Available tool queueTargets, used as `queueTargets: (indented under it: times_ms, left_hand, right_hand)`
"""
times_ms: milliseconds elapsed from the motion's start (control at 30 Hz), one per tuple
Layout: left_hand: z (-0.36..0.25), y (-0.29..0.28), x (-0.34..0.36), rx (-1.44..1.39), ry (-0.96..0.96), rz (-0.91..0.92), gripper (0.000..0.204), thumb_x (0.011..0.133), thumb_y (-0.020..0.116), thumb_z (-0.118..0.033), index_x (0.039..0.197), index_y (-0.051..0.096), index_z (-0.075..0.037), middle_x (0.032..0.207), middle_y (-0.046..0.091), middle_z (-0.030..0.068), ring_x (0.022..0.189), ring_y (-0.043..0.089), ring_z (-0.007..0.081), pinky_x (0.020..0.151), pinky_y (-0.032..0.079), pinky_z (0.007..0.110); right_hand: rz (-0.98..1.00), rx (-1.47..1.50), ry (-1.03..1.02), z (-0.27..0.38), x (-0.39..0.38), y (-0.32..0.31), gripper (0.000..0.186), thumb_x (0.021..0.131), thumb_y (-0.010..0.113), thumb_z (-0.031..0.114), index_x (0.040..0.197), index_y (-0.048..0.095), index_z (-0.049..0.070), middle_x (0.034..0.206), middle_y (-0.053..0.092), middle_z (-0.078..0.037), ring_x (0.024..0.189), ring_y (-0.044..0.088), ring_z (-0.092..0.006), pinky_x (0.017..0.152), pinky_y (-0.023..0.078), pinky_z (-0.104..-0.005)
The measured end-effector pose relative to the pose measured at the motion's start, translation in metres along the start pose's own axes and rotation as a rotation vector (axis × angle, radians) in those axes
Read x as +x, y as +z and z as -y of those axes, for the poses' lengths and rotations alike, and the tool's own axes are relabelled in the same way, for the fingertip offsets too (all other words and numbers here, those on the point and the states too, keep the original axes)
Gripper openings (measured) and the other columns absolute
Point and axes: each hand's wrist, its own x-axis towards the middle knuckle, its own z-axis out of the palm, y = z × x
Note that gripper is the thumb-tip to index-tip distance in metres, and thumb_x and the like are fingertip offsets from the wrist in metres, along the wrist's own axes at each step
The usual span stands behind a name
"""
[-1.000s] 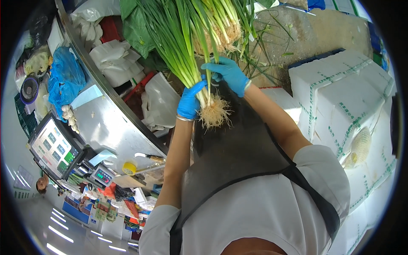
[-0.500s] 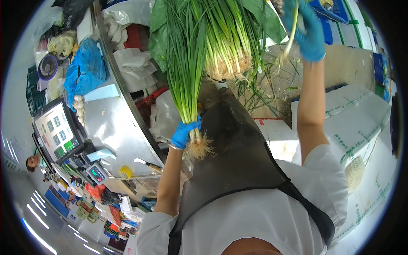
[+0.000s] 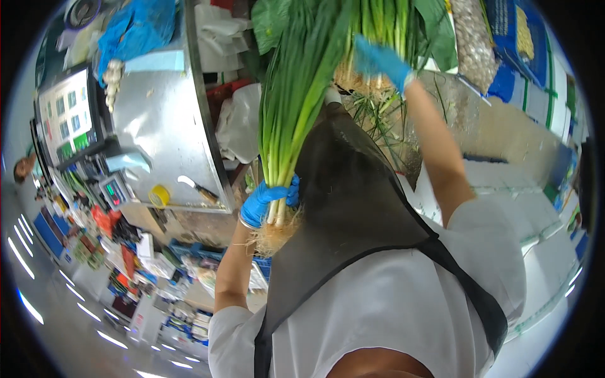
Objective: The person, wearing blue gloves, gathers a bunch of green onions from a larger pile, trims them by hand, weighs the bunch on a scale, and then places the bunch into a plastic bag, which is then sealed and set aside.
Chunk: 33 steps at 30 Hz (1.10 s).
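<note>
My left hand (image 3: 255,205), in a blue glove, is closed round the pale stems of a bunch of long green onions (image 3: 290,107), low by their stringy roots, in front of the dark apron. Higher up, my right hand (image 3: 381,60), also gloved, is smeared by motion over a second pile of green onions (image 3: 394,19); its fingers and anything in them are unclear. Green sheeting (image 3: 432,31) lies beside that pile, and loose leaves (image 3: 378,129) are scattered on the floor below it.
A steel counter (image 3: 157,135) at left carries a touchscreen (image 3: 66,113), a knife (image 3: 198,189), yellow tape (image 3: 159,196), garlic and plastic bags. Foam boxes (image 3: 548,264) are stacked at right, blue crates (image 3: 513,50) at upper right. A person (image 3: 23,168) shows at far left.
My right hand, earlier out at upper right with a single stalk, has swung down and left to the pile; that stalk is no longer clearly seen. The view has shifted, raising the counter in the picture.
</note>
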Motion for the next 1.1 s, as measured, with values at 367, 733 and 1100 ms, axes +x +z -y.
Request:
queueTargets:
  times_ms: [367, 733, 1100]
  left_hand:
    - [0.065, -0.019, -0.069, 1.765, 0.561, -1.204, 0.02, 0.072, 0.068, -0.008, 0.087, 0.056, -0.007, 0.073, 0.061, 0.0161, 0.069, 0.062, 0.0373, 0.06, 0.048, 0.046]
    - [0.19, -0.153, -0.143, 0.211, 1.099, -1.427, 0.038, 0.075, 0.076, -0.018, 0.107, 0.06, -0.004, 0.094, 0.068, 0.0137, 0.085, 0.067, 0.0239, 0.074, 0.052, 0.036]
    - [0.216, -0.424, -0.18, -0.812, 1.411, -0.906, 0.031, 0.082, 0.072, -0.012, 0.111, 0.061, -0.004, 0.093, 0.064, 0.0046, 0.08, 0.063, 0.0172, 0.073, 0.052, 0.031]
  right_hand:
    - [0.757, 1.115, -0.228, -0.022, -0.035, 0.215, 0.083, 0.084, 0.042, 0.072, 0.147, 0.034, 0.018, 0.146, 0.042, -0.005, 0.131, 0.043, -0.0251, 0.111, 0.034, -0.0438]
    - [1.267, 0.188, -0.347, 0.195, -0.225, 0.525, 0.058, 0.089, 0.065, 0.044, 0.13, 0.054, 0.003, 0.115, 0.064, -0.006, 0.11, 0.056, -0.0176, 0.101, 0.041, -0.0312]
    - [1.275, -0.42, -0.223, 0.08, -0.244, 0.65, 0.05, 0.096, 0.057, 0.028, 0.138, 0.046, 0.001, 0.123, 0.061, -0.011, 0.107, 0.061, -0.0185, 0.095, 0.047, -0.0321]
